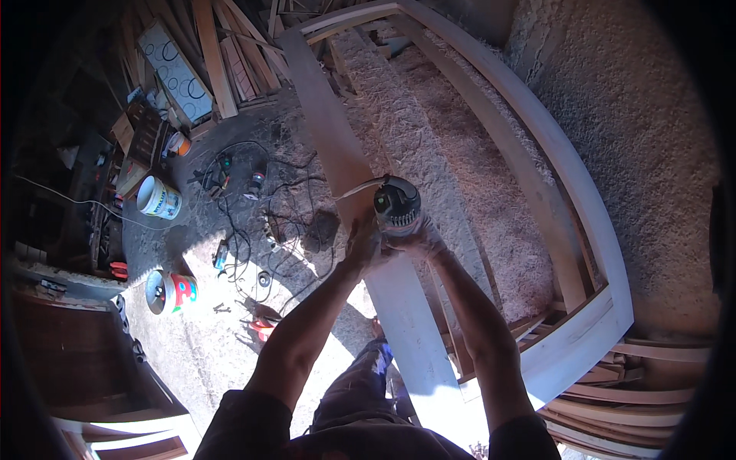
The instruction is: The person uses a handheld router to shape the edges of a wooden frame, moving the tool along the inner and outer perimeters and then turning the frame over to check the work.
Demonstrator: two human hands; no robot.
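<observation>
A corded power tool [396, 201] with a round, black, vented top stands on the near-left board [410, 322] of a large wooden frame. Its working end is hidden under my hands, so I cannot tell its exact kind. My left hand [365, 244] is closed against its left side, and my right hand [418, 239] wraps round its lower right. A pale cord [359, 188] leaves the tool's top toward the left. The frame's curved far rail [563, 157] runs along the right, joined to the near end rail [579, 349].
Shavings [491, 207] lie thick inside the frame. Black cables [238, 238] tangle across the floor on the left, near a white bucket [159, 198], a colourful bucket [172, 293] and a red tool [262, 330]. Planks [215, 57] lean at the back; curved wood pieces [621, 414] lie stacked lower right.
</observation>
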